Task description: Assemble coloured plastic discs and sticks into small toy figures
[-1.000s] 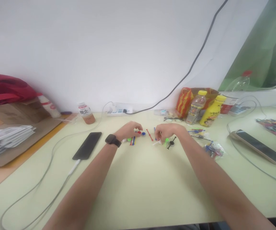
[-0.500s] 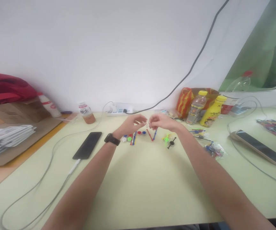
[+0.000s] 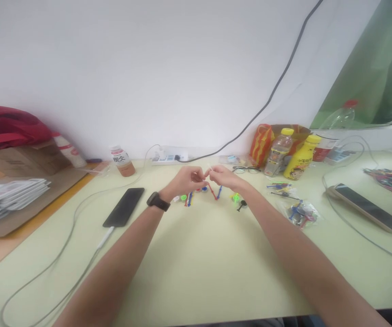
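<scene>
My left hand (image 3: 186, 179), with a black watch at the wrist, and my right hand (image 3: 222, 176) are raised a little above the pale green table (image 3: 196, 263) and meet fingertip to fingertip. Both are pinched on a small whitish stick piece (image 3: 208, 171) held between them. Under the hands lie small coloured plastic parts: red and blue sticks (image 3: 215, 192), blue and green caps (image 3: 183, 198), a green piece (image 3: 236, 197) and a black stick with a disc (image 3: 242, 205).
A black phone (image 3: 124, 206) on a white cable lies left of the hands. A power strip (image 3: 167, 158), a small drink bottle (image 3: 122, 161), glasses (image 3: 246, 170), yellow bottles (image 3: 297, 159), bags of coloured parts (image 3: 300, 212) and a second phone (image 3: 366, 207) stand behind and to the right.
Both hands lifted off the table from among the coloured parts and came together. They now pinch a small whitish piece between them, slightly lower than half a second ago.
</scene>
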Tool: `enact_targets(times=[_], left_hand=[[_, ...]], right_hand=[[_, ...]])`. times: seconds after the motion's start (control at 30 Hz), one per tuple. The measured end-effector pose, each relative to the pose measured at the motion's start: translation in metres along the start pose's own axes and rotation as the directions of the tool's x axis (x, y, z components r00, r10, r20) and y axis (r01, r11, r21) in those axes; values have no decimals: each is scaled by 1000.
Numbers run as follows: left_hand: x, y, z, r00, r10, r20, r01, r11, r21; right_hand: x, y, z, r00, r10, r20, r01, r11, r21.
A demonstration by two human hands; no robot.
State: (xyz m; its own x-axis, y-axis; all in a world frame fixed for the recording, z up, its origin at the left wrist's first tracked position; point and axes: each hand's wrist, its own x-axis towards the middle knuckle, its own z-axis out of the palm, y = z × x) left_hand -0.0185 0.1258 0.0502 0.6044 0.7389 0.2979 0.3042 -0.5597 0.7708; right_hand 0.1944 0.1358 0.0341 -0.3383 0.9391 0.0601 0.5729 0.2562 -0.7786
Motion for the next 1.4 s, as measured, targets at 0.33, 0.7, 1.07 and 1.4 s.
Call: enact_targets(times=[0.33, 0.7, 1.07, 1.4], left_hand=[[-3, -7, 6, 937, -117, 328, 20, 958, 285], [-5, -24, -6, 976, -54, 210, -48, 892, 449], [-6, -15, -6, 987, -111, 118, 21, 807, 590], [-5, -15, -13, 988, -96, 120, 24, 870, 493]], right_hand=[[-10, 17, -28, 980, 137, 147, -68, 915, -398], [-24, 12, -61, 844, 296, 448, 2, 833, -553], [-27, 1, -64, 908, 27, 418, 70, 974, -215], [-19, -5, -33, 960, 43, 276, -64, 996, 65]])
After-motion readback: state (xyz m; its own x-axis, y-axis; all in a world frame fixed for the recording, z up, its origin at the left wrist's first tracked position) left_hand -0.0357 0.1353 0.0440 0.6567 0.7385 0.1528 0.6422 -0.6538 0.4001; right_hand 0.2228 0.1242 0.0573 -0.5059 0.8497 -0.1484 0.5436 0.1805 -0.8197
